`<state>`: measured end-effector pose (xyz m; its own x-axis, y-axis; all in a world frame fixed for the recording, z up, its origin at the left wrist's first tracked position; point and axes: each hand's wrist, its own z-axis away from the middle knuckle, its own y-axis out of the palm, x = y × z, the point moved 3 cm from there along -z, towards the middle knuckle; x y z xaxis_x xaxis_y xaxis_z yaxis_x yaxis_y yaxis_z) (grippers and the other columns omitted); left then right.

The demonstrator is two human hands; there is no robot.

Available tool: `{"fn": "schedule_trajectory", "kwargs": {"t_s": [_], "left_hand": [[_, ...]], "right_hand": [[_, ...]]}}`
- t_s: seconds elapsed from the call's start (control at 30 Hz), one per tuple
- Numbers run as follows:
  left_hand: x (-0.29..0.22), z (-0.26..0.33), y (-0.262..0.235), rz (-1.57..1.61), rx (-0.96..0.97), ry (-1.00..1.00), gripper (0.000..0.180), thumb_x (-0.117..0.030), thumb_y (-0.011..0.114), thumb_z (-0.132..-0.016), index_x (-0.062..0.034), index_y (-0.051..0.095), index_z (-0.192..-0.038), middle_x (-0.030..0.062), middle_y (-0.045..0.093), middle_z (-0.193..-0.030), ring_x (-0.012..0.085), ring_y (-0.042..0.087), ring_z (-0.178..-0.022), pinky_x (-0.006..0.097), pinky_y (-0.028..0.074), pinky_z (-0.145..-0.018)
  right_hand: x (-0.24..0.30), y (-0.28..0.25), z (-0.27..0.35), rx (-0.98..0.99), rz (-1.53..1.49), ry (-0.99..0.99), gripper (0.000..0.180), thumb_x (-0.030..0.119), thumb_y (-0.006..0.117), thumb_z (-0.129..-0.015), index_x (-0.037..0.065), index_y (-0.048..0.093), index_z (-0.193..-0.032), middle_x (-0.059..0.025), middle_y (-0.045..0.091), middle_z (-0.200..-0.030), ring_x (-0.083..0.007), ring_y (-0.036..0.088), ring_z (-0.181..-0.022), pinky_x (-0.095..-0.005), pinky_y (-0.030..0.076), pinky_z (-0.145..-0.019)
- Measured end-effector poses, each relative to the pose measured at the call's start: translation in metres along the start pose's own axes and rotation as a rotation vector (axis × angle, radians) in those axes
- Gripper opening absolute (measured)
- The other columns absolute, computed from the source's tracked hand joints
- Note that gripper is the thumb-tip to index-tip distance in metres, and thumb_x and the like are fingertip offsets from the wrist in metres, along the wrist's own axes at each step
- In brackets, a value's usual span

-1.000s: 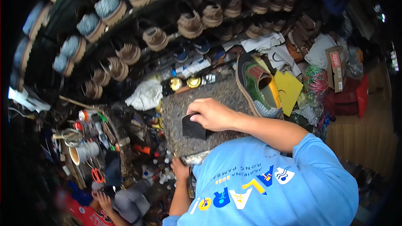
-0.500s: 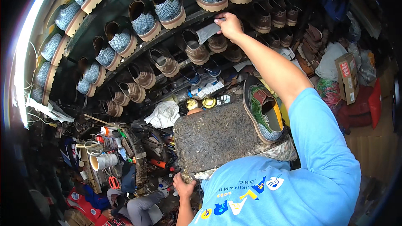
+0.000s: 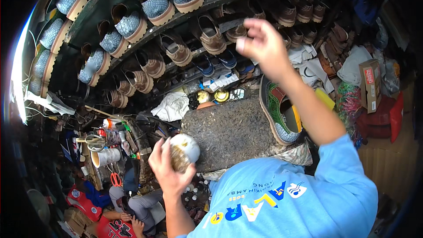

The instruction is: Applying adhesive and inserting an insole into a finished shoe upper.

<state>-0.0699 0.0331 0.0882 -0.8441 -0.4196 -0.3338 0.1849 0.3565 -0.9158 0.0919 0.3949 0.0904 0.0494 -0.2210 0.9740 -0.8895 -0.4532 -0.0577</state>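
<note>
on my feed: left hand [image 3: 171, 172] has grip wrapped around round white object [image 3: 187, 148] with brown crust, over left edge of dark worktop [image 3: 229, 128]. right hand [image 3: 265, 49] hangs near brown shoes [image 3: 211, 39] and grey strip [image 3: 231, 25], grip released, fingers loosely curled. green-and-brown shoe [image 3: 276, 113] sits at worktop's right end, i see.

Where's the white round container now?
Head view, left of centre: the container is in the left hand, by the left end of the dark slab.
</note>
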Motion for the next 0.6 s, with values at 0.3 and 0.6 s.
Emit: {"fn": "schedule_trajectory", "kwargs": {"t_s": [0.3,0.6], "left_hand": [[-0.081,-0.082,0.084,-0.161,0.696,0.376,0.116,-0.061,0.087,-0.062,-0.0096,0.044,-0.156,0.0234,0.039,-0.16,0.0532,0.04,-0.141,0.063,0.04,-0.112],[-0.037,-0.094,0.125,0.418,0.495,0.764,0.084,-0.036,0.089,-0.055,-0.0166,0.068,-0.134,0.0095,0.059,-0.136,0.0363,0.054,-0.121,0.051,0.043,-0.102]], "right_hand": [[-0.108,0.061,0.202,0.623,0.23,0.119,0.162,0.027,0.099,-0.058,0.003,-0.025,-0.159,-0.0325,0.02,-0.166,-0.0456,0.027,-0.154,-0.0465,0.029,-0.126],[-0.129,0.077,0.2,0.532,0.293,0.176,0.15,0.05,0.092,-0.068,-0.004,-0.012,-0.161,-0.0321,0.043,-0.154,-0.0457,0.049,-0.14,-0.0467,0.044,-0.115]]}}
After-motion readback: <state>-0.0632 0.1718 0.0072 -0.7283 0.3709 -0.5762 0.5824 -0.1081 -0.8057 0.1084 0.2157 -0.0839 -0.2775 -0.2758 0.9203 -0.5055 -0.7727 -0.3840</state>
